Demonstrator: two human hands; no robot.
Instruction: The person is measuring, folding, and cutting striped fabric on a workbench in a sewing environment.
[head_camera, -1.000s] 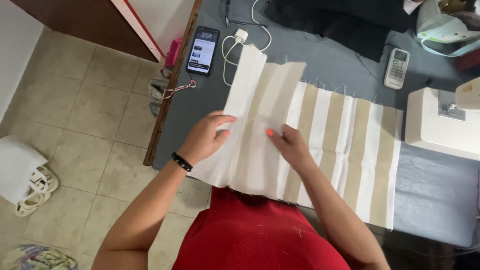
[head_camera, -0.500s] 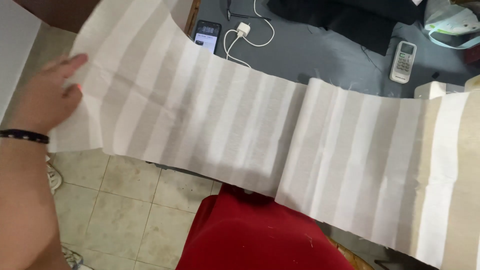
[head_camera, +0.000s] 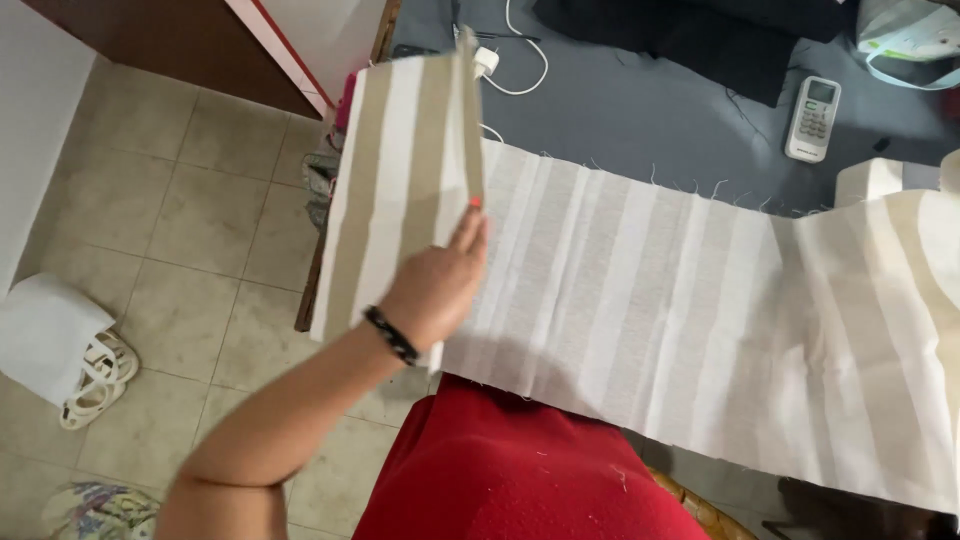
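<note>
A long strip of beige-and-white striped fabric (head_camera: 680, 300) lies spread across the grey table (head_camera: 640, 110), running from the left edge off to the right. My left hand (head_camera: 435, 285), with a black band on the wrist, grips the fabric's left end and holds it folded upward, so the darker striped side (head_camera: 395, 170) faces me. My right hand is out of the picture. The fabric's right part rises over a white sewing machine (head_camera: 870, 180), which is mostly hidden.
On the table's far side lie a white remote control (head_camera: 812, 118), a white charger with its cable (head_camera: 500, 62) and dark cloth (head_camera: 700, 35). The tiled floor (head_camera: 180, 210) at left holds a white bag (head_camera: 45, 335) and a sandal (head_camera: 95, 385). My red clothing (head_camera: 510, 470) fills the bottom.
The fabric was opened out from a fold into a long strip. My left hand swung far left with the end, then came back in and folded that end upward.
</note>
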